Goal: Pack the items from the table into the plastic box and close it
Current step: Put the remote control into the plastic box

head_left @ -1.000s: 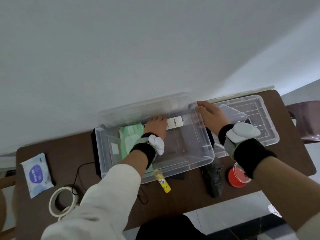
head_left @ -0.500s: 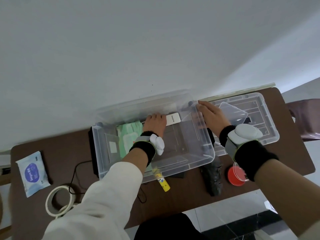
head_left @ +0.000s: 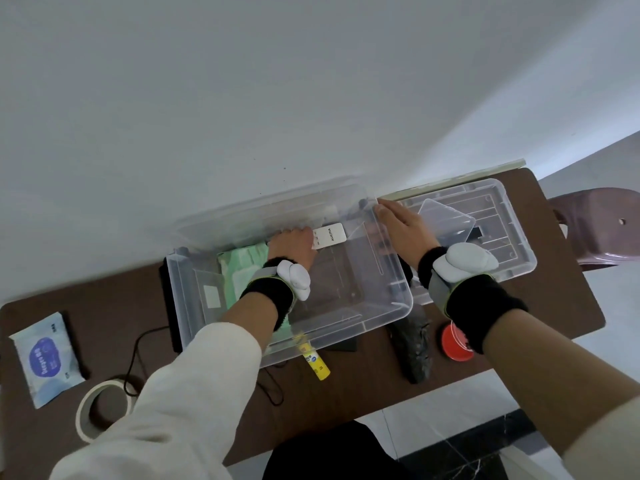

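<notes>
Box (head_left: 398, 306), clear plastic and open, stands mid-worktop (head_left: 114, 306) against the wall. The left hand (head_left: 294, 242) is inside it near the far wall, its grip clamped on one end of a flat white device (head_left: 330, 235), which lies low in the box. A green pack (head_left: 242, 268) lies on the box floor just left of that hand. The right hand (head_left: 398, 223) rests on the box's far right corner, its grip apart, fingers fairly straight along the rim. The lid (head_left: 512, 216) lies just right of the box on the worktop, with a small clear piece (head_left: 446, 220) on it.

Outside the box, a yellow glue stick (head_left: 317, 363) pokes out from under the front wall. A black object (head_left: 414, 348) and a red dish (head_left: 455, 344) lie near the front right corner. Well to the left are a wipes pack (head_left: 48, 355), a tape roll (head_left: 104, 410) and a black cable (head_left: 138, 358).
</notes>
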Available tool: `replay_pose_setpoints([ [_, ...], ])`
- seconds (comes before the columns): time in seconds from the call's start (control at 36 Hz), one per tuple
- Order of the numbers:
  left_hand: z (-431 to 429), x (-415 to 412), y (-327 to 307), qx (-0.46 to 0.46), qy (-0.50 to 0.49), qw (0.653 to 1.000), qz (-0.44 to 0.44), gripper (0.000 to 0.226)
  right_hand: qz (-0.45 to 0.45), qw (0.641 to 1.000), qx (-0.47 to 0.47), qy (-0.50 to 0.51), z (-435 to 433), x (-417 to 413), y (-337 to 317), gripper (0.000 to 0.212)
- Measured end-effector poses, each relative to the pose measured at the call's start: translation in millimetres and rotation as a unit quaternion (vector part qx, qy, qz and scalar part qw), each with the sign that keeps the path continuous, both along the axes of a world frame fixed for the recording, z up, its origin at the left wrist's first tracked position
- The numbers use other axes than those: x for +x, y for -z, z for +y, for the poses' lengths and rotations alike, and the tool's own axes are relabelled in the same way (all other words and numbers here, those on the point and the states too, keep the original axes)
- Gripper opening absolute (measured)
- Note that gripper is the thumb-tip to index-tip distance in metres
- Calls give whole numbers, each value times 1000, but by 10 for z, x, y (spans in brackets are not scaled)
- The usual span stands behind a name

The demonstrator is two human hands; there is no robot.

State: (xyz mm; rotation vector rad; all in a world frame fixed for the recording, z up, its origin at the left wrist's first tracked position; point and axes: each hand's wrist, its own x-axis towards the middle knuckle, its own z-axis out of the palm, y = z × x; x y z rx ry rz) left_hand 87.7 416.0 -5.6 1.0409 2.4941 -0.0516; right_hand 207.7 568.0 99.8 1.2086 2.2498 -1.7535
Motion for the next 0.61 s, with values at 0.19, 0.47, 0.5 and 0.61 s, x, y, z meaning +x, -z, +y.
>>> replay_pose_setpoints([
  [0.19, -13, 62, -177, 82, -28, 996, 0, 31, -15, 1000, 17, 15, -65, 18, -44, 38],
  [0.47, 34, 181, -582, 221, -64, 973, -18, 26, -50, 996, 50, 53, -51, 177, -73, 39],
  [0.5, 42, 191, -616, 230, -64, 971, -20, 26, -52, 996, 51, 47, -38, 198, -63, 39],
  [0.61, 78, 237, -743, 246, -60, 967, -27, 22, -55, 997, 43, 39, -26, 283, -90, 27],
])
